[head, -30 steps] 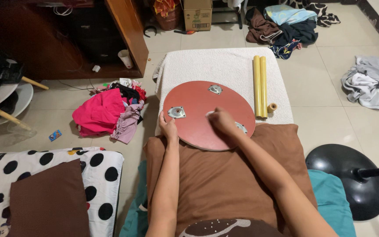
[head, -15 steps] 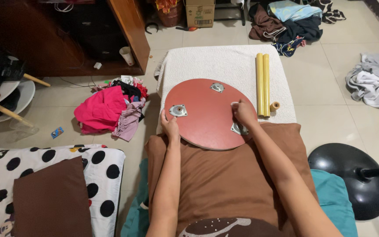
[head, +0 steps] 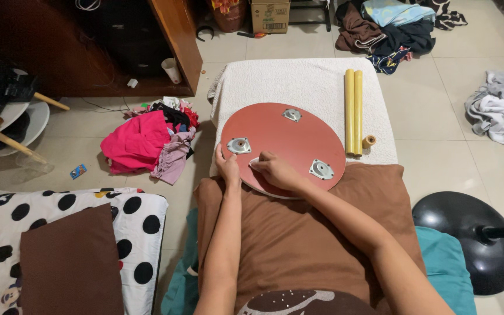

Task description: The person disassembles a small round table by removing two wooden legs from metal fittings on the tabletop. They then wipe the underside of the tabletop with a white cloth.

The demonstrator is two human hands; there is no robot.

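A round red board (head: 290, 137) lies flat on a white towel-covered surface (head: 298, 79), with three metal mounting plates screwed to its upper face. My left hand (head: 227, 168) grips the board's near left edge, just below one metal plate (head: 239, 145). My right hand (head: 275, 171) rests on the near part of the board, fingers curled over a small pale piece (head: 254, 163) pressed to the surface; what it is cannot be told. Another plate (head: 321, 169) sits right of that hand.
Two yellow rods (head: 353, 111) and a small tan spool (head: 370, 140) lie right of the board. A brown cushion (head: 298, 233) is under my arms. A pink clothes pile (head: 141, 143), a polka-dot cushion (head: 59, 233) and a black fan base (head: 468, 233) surround the spot.
My right hand was by the right-hand metal plate half a second ago; it has slid left across the board toward my left hand. The left hand and the board have stayed put.
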